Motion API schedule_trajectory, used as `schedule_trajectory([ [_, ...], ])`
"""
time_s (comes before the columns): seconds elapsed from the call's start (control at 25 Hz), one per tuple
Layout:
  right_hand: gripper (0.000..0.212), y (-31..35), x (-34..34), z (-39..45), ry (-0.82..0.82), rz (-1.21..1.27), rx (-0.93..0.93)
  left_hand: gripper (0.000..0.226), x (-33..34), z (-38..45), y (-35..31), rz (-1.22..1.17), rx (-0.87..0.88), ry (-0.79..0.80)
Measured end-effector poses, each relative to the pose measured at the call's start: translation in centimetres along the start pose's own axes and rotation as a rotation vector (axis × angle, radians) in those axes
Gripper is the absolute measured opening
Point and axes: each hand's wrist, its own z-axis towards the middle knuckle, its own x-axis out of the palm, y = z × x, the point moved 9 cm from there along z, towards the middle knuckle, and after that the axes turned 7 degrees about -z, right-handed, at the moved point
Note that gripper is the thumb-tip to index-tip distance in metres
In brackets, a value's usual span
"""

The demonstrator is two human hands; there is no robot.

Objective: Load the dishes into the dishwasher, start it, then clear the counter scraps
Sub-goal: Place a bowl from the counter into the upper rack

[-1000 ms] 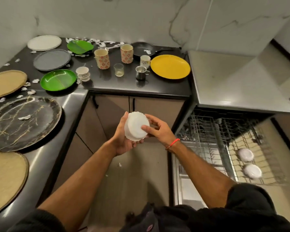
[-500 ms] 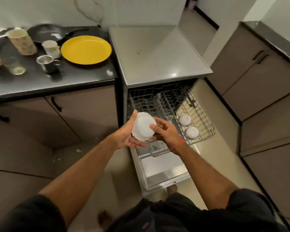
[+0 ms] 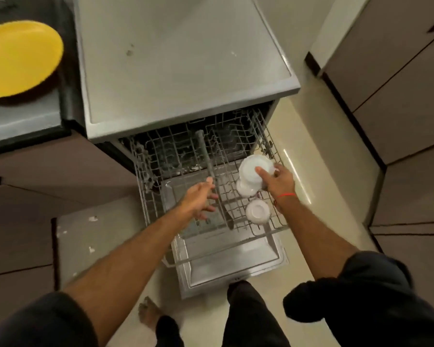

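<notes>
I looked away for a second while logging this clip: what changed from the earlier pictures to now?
The left hand let go of the white bowl; the right hand alone carried it down to the upper rack. The two bowls already racked stayed put.

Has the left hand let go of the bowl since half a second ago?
Yes. The left hand is off the bowl, open over the rack, left of it.

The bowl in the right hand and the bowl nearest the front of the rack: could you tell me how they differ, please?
The held bowl is gripped by the right hand and tilted; the front bowl sits untouched, upside down in the rack. The held bowl is farther back and looks larger; the front bowl is nearer the person. Both are white and on the rack's right side.
</notes>
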Motion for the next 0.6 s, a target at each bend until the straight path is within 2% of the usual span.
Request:
schedule_trajectory([
  [0.12,0.07,-0.9,0.9,7.5,-0.024,-0.219,0.012,0.047,1.8,2.9,-0.6,-0.066,-0.008,-0.063],
  [0.24,0.068,-2.0,4.4,12.4,0.022,-0.248,0.035,0.045,2.6,5.0,0.5,-0.07,-0.014,-0.082],
  [0.36,0.063,-3.0,8.4,14.5,0.071,-0.312,0.04,0.044,1.9,6.3,1.9,-0.1,-0.033,-0.122],
  [0.52,0.069,-3.0,10.9,15.8,0.051,-0.606,-0.006,0.044,0.5,6.7,3.7,-0.094,-0.06,-0.143],
  [0.6,0.064,-2.9,11.2,16.2,0.058,-0.673,0.043,0.045,-0.3,6.4,4.3,-0.095,-0.062,-0.15],
])
